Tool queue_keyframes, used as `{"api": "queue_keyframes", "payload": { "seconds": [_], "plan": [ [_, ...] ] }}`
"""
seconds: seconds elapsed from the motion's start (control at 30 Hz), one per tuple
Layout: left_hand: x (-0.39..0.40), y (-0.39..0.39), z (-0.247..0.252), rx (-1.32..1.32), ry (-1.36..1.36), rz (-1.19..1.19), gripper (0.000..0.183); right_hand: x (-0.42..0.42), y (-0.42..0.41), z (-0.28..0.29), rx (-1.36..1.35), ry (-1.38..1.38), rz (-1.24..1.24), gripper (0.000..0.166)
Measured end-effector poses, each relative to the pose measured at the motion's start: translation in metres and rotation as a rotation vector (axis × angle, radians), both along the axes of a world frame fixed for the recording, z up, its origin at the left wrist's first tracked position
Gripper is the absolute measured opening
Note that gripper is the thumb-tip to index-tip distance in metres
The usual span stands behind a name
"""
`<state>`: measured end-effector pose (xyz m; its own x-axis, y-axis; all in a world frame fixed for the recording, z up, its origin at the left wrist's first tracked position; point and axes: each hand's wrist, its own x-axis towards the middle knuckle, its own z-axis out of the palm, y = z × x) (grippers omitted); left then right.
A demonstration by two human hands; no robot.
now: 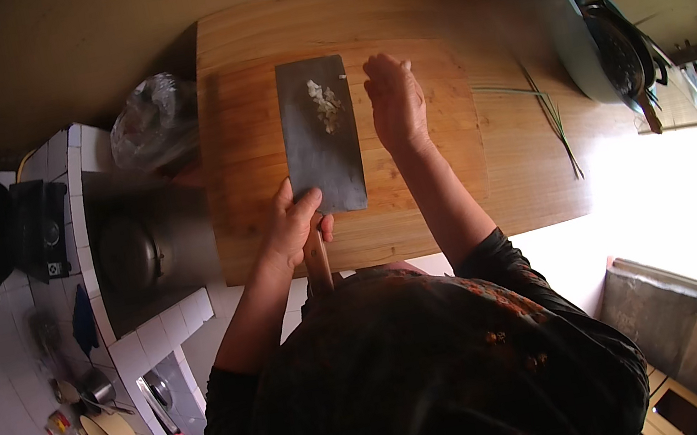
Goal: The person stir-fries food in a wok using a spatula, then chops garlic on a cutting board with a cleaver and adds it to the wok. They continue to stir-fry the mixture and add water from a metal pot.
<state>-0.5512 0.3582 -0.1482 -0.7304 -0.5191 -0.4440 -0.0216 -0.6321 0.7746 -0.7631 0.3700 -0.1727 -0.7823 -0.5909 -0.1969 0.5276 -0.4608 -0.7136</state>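
Note:
My left hand (299, 220) grips a cleaver where its wooden handle (316, 261) meets the blade. The broad grey cleaver blade (325, 165) lies flat over a wooden cutting board (426, 183), its far end pointing away from me. On the blade rests a small heap of chopped white pieces, probably garlic (327, 106), with one bit at the right edge. To the right of the blade, my right hand (396, 101) is raised edge-on over the board, fingers together and partly curled; it holds nothing that shows.
Long green stalks (557, 125) lie on the wooden table (528, 207) at right. Beyond them stands a pale blue basin (580, 65) with a dark pan (616, 48). A clear plastic bag (154, 126) sits at left, near a lidded pot (127, 249) and a tiled counter (154, 325).

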Motion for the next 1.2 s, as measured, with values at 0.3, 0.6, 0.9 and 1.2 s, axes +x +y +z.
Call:
{"api": "queue_keyframes", "payload": {
  "seconds": [0.3, 0.6, 0.9, 1.2],
  "plan": [
    [0.059, 0.0, 0.026, 0.057, 0.03, 0.259, 0.024, 0.077, -0.031, -0.015, -0.224, -0.436, 0.653, 0.048],
    [0.177, -0.013, 0.058, -0.044, -0.112, 0.426, 0.03, 0.179, -0.064, -0.019, -0.334, -0.604, 1.008, 0.044],
    [0.36, -0.028, 0.077, -0.061, -0.135, 0.788, 0.029, 0.33, -0.086, -0.003, 0.019, -0.685, 1.091, 0.034],
    [0.487, -0.11, 0.131, -0.255, -0.221, 1.033, 0.023, 0.418, -0.127, 0.026, 0.143, -0.478, 1.074, 0.028]
  ]
}}
